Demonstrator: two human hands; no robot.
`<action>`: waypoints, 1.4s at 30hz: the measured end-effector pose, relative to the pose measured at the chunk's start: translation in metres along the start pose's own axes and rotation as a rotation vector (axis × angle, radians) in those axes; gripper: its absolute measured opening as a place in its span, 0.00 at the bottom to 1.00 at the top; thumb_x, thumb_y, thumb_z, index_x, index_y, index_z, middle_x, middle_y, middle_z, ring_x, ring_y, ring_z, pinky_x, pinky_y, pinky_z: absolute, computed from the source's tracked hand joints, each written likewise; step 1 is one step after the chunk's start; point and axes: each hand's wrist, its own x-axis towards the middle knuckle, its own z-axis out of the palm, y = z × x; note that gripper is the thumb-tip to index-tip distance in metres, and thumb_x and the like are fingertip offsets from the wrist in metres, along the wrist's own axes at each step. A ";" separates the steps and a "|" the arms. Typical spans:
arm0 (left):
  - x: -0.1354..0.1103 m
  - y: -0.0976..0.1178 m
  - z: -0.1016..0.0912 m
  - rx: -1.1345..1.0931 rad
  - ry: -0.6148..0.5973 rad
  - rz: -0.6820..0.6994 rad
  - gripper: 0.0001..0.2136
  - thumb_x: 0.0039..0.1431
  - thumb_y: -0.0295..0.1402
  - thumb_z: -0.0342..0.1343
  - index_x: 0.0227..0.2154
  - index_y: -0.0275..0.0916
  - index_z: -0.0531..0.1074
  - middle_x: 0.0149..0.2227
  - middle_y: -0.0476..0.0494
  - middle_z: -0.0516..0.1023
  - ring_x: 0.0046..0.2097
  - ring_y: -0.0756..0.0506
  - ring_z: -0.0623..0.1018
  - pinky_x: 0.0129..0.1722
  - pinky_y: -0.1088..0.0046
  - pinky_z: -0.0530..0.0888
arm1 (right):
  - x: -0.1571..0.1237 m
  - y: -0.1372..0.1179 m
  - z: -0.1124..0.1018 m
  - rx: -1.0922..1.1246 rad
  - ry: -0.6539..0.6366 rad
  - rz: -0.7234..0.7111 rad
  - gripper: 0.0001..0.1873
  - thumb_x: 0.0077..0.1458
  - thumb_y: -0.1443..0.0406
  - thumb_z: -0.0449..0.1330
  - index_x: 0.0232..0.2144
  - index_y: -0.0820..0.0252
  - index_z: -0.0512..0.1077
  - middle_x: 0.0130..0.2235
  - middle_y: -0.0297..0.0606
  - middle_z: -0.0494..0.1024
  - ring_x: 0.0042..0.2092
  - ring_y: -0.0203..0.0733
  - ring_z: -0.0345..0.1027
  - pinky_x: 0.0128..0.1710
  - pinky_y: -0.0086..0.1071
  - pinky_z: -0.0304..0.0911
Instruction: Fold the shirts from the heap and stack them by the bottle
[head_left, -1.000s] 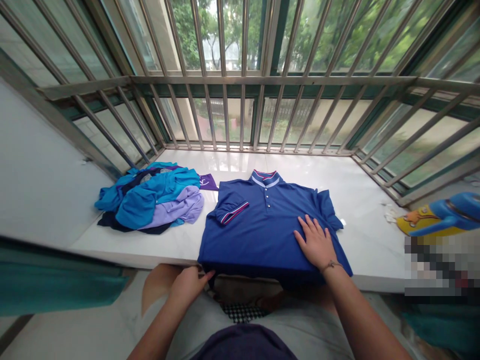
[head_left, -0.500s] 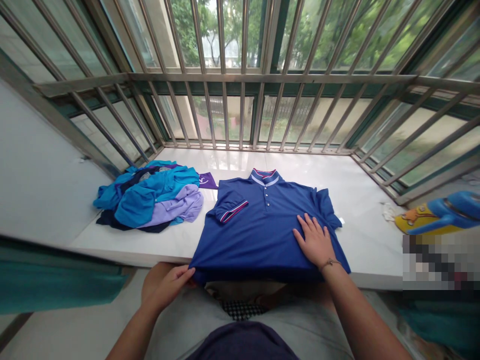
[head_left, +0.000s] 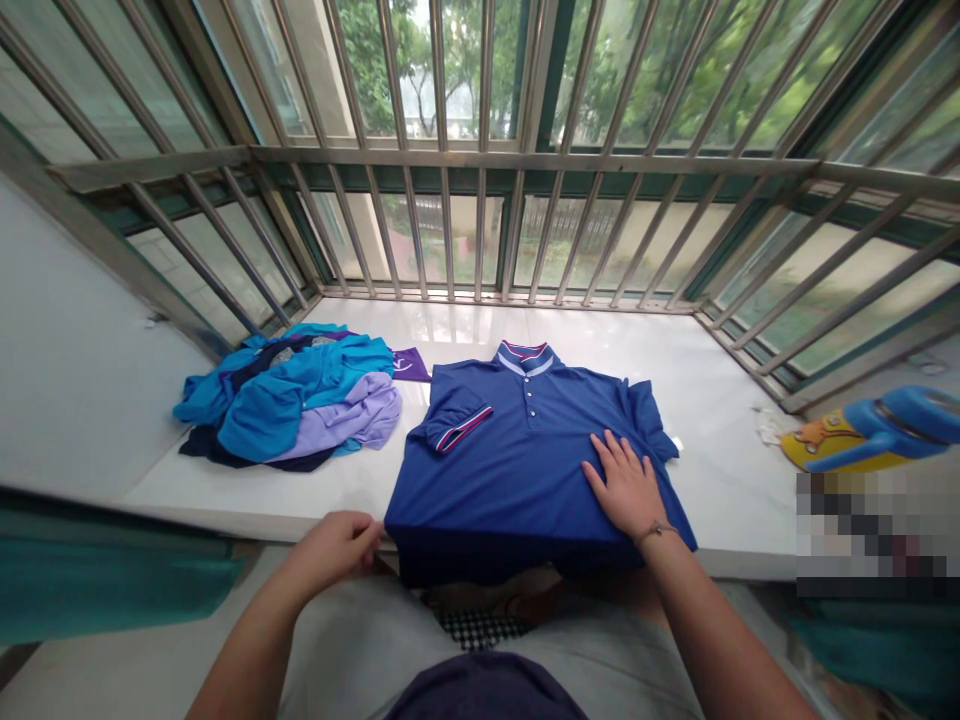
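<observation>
- Shirt (head_left: 517,470): dark blue polo, front up, about midway along the sill (head_left: 720,470). Its collar (head_left: 525,358) points to the far edge and its hem hangs just over the near edge. One sleeve (head_left: 457,425) is folded in onto the chest with the striped cuff showing; the other is spread out flat.
- Right hand (head_left: 628,488): open, palm down, fingers spread, pressing the lower part of the shirt onto the surface close to the near edge.
- Left hand (head_left: 337,545): fingers curled in and closed on the shirt's lower hem corner, right at the near edge. The thumb side is hidden, so the depth of the pinch cannot be read.
- Surroundings: a heap of clothes (head_left: 292,400) in turquoise, lilac and navy lies toward the left end of the sill, apart from the shirt. A small purple piece (head_left: 411,362) sits between the heap and the shirt's shoulder. A blue and yellow toy (head_left: 862,440) lies off the right end, and window bars (head_left: 480,160) run along the far edge.
- Judgement, anchor: the cloth looks thin and the stone polished, so the flat palm is what fixes the shirt. Weight is best spread through the whole palm, not the fingertips, or the cloth will bunch beneath.
- Judgement, corner: any pull is best low, level with the surface and along the hem, and gentle.
- Risk: a hard tug could skew the button line or slide the shirt over the near edge. The folded sleeve may also open.
</observation>
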 end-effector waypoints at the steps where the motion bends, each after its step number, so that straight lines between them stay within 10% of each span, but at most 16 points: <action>1: 0.005 0.012 -0.007 -0.027 0.010 0.050 0.23 0.69 0.52 0.50 0.26 0.43 0.77 0.27 0.46 0.82 0.32 0.41 0.80 0.35 0.69 0.71 | 0.000 0.000 0.000 0.004 0.003 -0.002 0.37 0.75 0.45 0.39 0.79 0.48 0.56 0.80 0.37 0.52 0.80 0.56 0.44 0.76 0.63 0.45; 5: 0.046 0.061 -0.019 0.050 0.299 0.266 0.14 0.69 0.43 0.55 0.47 0.43 0.81 0.47 0.40 0.85 0.48 0.38 0.82 0.52 0.64 0.76 | 0.000 0.000 0.001 0.005 0.003 0.000 0.37 0.75 0.45 0.39 0.78 0.47 0.57 0.80 0.37 0.52 0.80 0.56 0.44 0.76 0.63 0.45; 9: 0.105 0.086 -0.013 0.201 0.509 0.402 0.25 0.61 0.27 0.60 0.62 0.39 0.75 0.66 0.28 0.74 0.67 0.30 0.73 0.68 0.48 0.70 | -0.001 -0.002 -0.002 -0.012 -0.008 0.011 0.37 0.76 0.45 0.40 0.79 0.48 0.56 0.80 0.36 0.52 0.80 0.55 0.44 0.77 0.62 0.45; 18: 0.131 0.068 0.000 -0.029 0.417 0.695 0.08 0.69 0.33 0.55 0.43 0.42 0.80 0.59 0.37 0.83 0.62 0.38 0.79 0.69 0.53 0.71 | -0.001 -0.002 -0.002 -0.017 -0.009 0.002 0.37 0.75 0.46 0.41 0.79 0.47 0.56 0.80 0.37 0.52 0.80 0.56 0.44 0.76 0.62 0.45; 28: 0.136 0.064 0.008 -0.044 0.315 0.630 0.19 0.75 0.42 0.49 0.56 0.44 0.82 0.61 0.40 0.83 0.66 0.39 0.79 0.75 0.46 0.64 | -0.001 -0.003 -0.003 -0.016 -0.016 0.013 0.37 0.76 0.46 0.41 0.79 0.47 0.56 0.80 0.37 0.52 0.80 0.56 0.44 0.77 0.62 0.45; 31: 0.141 0.065 0.007 -0.071 0.341 0.598 0.16 0.74 0.43 0.51 0.46 0.44 0.84 0.56 0.40 0.86 0.61 0.39 0.83 0.74 0.46 0.66 | -0.002 -0.005 -0.006 -0.023 -0.028 0.023 0.36 0.76 0.46 0.41 0.79 0.47 0.56 0.81 0.36 0.51 0.80 0.55 0.44 0.77 0.62 0.45; 37: 0.166 0.095 -0.004 -0.069 0.483 0.590 0.13 0.72 0.32 0.52 0.50 0.42 0.82 0.58 0.40 0.85 0.61 0.41 0.83 0.67 0.57 0.75 | -0.002 -0.005 -0.009 -0.033 -0.033 0.027 0.36 0.76 0.46 0.41 0.79 0.47 0.56 0.81 0.35 0.50 0.80 0.54 0.44 0.77 0.61 0.45; 42: 0.188 0.137 0.006 0.093 0.328 0.641 0.20 0.74 0.35 0.50 0.62 0.39 0.77 0.69 0.37 0.76 0.70 0.40 0.74 0.73 0.55 0.68 | -0.002 -0.005 -0.005 -0.018 -0.031 0.025 0.36 0.76 0.47 0.43 0.79 0.47 0.55 0.81 0.36 0.51 0.80 0.54 0.44 0.77 0.62 0.45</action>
